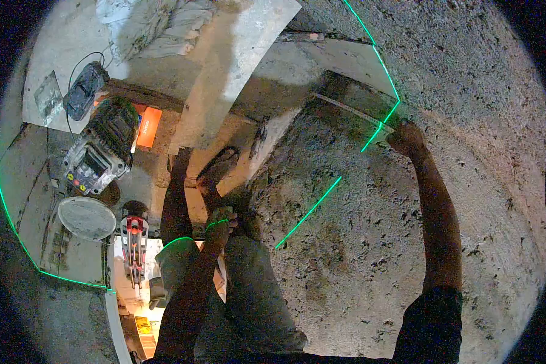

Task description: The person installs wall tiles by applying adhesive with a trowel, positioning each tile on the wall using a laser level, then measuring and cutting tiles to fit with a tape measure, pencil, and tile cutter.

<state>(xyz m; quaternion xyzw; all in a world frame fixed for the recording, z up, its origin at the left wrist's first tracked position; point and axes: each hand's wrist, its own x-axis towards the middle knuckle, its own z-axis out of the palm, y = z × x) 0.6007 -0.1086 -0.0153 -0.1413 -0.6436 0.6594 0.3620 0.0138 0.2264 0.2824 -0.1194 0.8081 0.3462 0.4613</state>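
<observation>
My right hand point(406, 139) reaches out to the rough, grainy wall surface point(346, 212). Its curled fingers grip one end of a thin, pale, straight strip that looks like a ruler point(352, 110), which lies against the surface. A green laser line point(309, 212) runs along the surface in pieces and crosses the strip close to my fingers. My left hand point(225, 222) rests by my bent knee, a green line across the wrist. Its fingers are curled, and whether anything is in them is hidden.
At left stand a dusty boxy device point(97, 155) with coloured buttons, a round pale lid point(87, 218) and a red-and-grey tool point(134, 239). An orange box point(148, 126) lies behind the device, near a dark corded object point(85, 91). A long pale board point(212, 85) extends above my feet.
</observation>
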